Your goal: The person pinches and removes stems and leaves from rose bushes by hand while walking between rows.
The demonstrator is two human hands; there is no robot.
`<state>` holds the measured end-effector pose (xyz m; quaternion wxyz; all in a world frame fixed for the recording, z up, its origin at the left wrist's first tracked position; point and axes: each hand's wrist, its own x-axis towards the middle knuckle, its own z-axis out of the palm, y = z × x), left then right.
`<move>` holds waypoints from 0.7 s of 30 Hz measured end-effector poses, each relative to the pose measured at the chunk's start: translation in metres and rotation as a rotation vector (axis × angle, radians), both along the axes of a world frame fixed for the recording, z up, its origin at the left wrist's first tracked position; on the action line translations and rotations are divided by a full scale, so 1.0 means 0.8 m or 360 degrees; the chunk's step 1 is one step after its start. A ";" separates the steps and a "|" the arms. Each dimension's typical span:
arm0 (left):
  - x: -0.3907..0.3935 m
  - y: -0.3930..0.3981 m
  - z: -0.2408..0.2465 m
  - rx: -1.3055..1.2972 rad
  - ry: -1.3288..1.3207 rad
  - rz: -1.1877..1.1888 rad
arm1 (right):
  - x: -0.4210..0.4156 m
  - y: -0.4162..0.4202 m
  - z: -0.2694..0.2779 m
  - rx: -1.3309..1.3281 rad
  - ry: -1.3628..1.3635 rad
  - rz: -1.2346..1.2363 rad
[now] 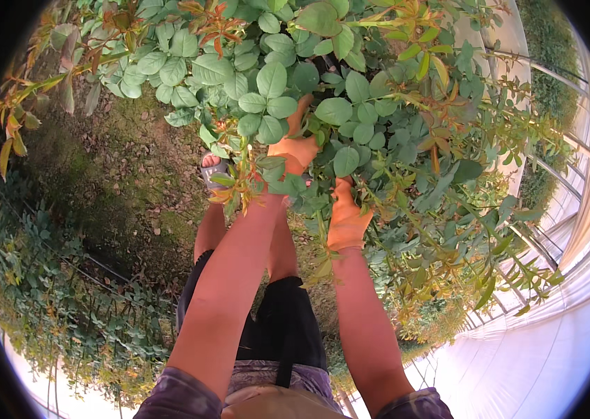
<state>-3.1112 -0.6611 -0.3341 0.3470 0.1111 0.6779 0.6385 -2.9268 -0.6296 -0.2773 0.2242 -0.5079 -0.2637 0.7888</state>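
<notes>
Both my hands wear orange gloves and reach into a leafy rose bush. My left hand is deep among the stems, with one finger stretched upward beneath the leaves. Foliage covers its other fingers, so what it touches is hidden. Lower and to the right, my right hand is at the bush's near side, thumb side up. Leaves conceal its fingertips and anything between them. A young rose shoot with reddish tips crosses in front of my left wrist.
Long rose canes lean out to the right. A mossy dirt path strewn with dry leaves runs at left, where my sandalled foot stands. Another plant row grows beyond it. Plastic sheeting and metal poles line the right.
</notes>
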 end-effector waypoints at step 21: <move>0.022 -0.031 -0.158 -0.0535 -0.0086 0.0061 | -0.052 -0.011 0.004 -0.0155 0.0020 -0.0315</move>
